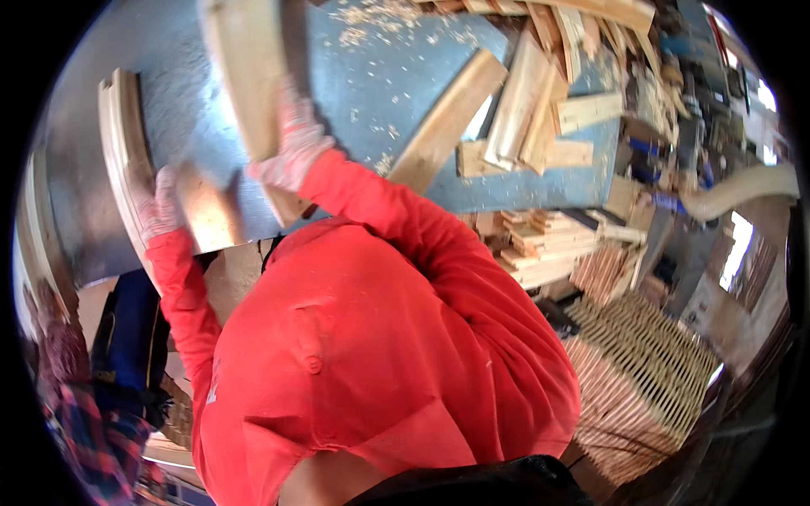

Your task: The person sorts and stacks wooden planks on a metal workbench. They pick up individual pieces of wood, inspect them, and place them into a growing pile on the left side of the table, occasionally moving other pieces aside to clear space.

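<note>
My left hand (160, 207), in a pale knit glove, is closed round the near end of a grooved wooden strip (122, 143) at the left of the metal table. My right hand (297, 142), gloved likewise, grips a wide pale board (245, 63) by its right edge and near end. That board slants away over the table, and its far end leaves the picture at the top. Both my arms are in red sleeves. To the right of my right hand, another plank (451, 122) lies slantwise on the table.
Wood shavings dot the metal table (354, 101). Loose offcuts (523, 101) lie piled at its right end. Stacked slats (641, 371) stand at the right, below stacked timber (548, 244). At the far left, another person's gloved hand (55, 316) touches wooden strips (42, 228).
</note>
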Motion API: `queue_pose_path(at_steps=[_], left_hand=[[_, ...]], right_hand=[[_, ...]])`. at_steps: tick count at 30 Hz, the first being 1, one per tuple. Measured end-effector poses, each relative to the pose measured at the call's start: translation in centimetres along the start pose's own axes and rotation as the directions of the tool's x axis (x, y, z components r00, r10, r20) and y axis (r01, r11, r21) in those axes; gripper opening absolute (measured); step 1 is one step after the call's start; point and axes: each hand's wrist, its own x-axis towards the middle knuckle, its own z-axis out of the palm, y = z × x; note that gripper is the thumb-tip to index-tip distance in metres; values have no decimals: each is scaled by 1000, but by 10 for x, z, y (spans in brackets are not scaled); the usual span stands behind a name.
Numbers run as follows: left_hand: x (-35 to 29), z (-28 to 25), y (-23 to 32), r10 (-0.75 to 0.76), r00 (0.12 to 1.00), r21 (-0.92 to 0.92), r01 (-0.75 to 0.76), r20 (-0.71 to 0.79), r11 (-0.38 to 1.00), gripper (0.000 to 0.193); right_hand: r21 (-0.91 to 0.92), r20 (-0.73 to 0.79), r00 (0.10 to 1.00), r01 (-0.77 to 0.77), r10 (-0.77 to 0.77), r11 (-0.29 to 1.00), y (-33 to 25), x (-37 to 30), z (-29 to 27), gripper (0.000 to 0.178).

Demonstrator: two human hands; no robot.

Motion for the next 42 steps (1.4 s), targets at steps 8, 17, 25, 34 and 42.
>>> queue_pose_path(at_steps=[8, 17, 25, 34, 42], left_hand=[[-18, 121, 24, -279, 829, -604, 548, 485, 579, 26], [47, -14, -14, -149, 979, -24, 154, 137, 988, 35], [52, -110, -63, -212, 975, -44, 210, -69, 977, 43], [46, -125, -86, -219, 971, -33, 217, -93, 976, 37], [16, -99, -163, -396, 891, 787, 403, -221, 468, 46]], right_hand=[[-246, -759, 592, -646, 271, 722, 162, 17, -56, 116], [198, -508, 607, -609, 612, 768, 183, -2, -98, 120], [-581, -329, 941, -131, -85, 804, 98, -48, -155, 96], [-879, -329, 933, -248, -142, 408, 188, 102, -274, 105], [-487, -42, 999, -35, 16, 873, 124, 94, -210, 118]])
